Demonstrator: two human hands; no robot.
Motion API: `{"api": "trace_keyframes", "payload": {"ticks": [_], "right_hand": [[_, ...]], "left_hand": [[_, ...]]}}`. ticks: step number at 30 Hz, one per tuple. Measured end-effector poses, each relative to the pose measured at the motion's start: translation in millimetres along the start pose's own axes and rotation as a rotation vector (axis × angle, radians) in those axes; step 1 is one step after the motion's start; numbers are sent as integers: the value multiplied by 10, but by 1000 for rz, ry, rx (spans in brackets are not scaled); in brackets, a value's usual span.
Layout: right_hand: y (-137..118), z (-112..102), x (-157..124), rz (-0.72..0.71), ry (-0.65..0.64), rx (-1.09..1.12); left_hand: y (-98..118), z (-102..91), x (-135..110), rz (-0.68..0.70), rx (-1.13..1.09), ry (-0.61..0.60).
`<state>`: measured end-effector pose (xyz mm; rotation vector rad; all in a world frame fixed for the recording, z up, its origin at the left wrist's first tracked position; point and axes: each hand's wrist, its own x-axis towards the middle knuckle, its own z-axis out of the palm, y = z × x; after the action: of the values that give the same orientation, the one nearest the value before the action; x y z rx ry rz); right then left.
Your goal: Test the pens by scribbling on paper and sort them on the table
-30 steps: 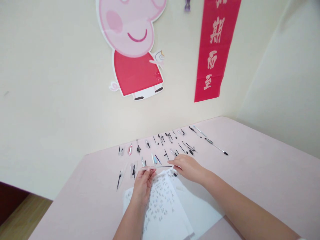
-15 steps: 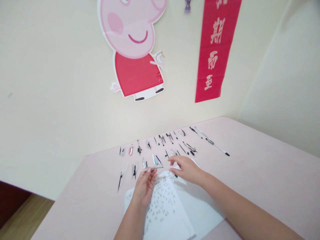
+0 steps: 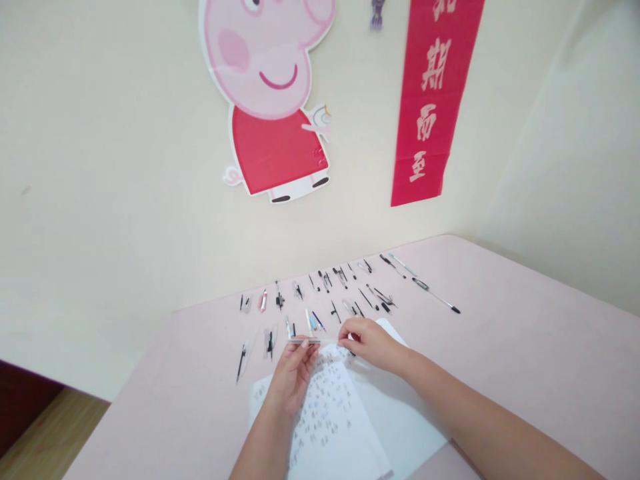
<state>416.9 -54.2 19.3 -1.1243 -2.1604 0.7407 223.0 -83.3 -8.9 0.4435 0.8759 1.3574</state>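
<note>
My left hand [image 3: 293, 372] pinches the left end of a clear pen barrel [image 3: 306, 340], held level above a sheet of paper with handwriting [image 3: 330, 420]. At the barrel's right end my right hand [image 3: 373, 343] has its fingers closed on a thin refill, most of it now inside the barrel. Both hands hover just over the top edge of the paper on the pale pink table [image 3: 525, 373].
Several pen parts, caps, refills and barrels [image 3: 325, 297] lie in rows beyond my hands near the wall. A whole pen [image 3: 435, 294] lies at the far right of the rows. A cartoon pig cutout [image 3: 275, 100] and a red banner [image 3: 430, 100] hang on the wall.
My right hand has moved left toward the left hand, and the visible length of the thin refill between them has shrunk as it slid into the barrel.
</note>
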Motion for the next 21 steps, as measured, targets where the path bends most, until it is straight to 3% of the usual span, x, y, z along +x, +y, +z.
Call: {"api": "trace_keyframes", "payload": {"ticks": [12, 21], "right_hand": [[41, 62, 9, 40, -42, 174], [54, -36, 28, 53, -33, 171]], "left_hand": [[9, 6, -36, -75, 27, -55], [4, 14, -5, -56, -40, 48]]}}
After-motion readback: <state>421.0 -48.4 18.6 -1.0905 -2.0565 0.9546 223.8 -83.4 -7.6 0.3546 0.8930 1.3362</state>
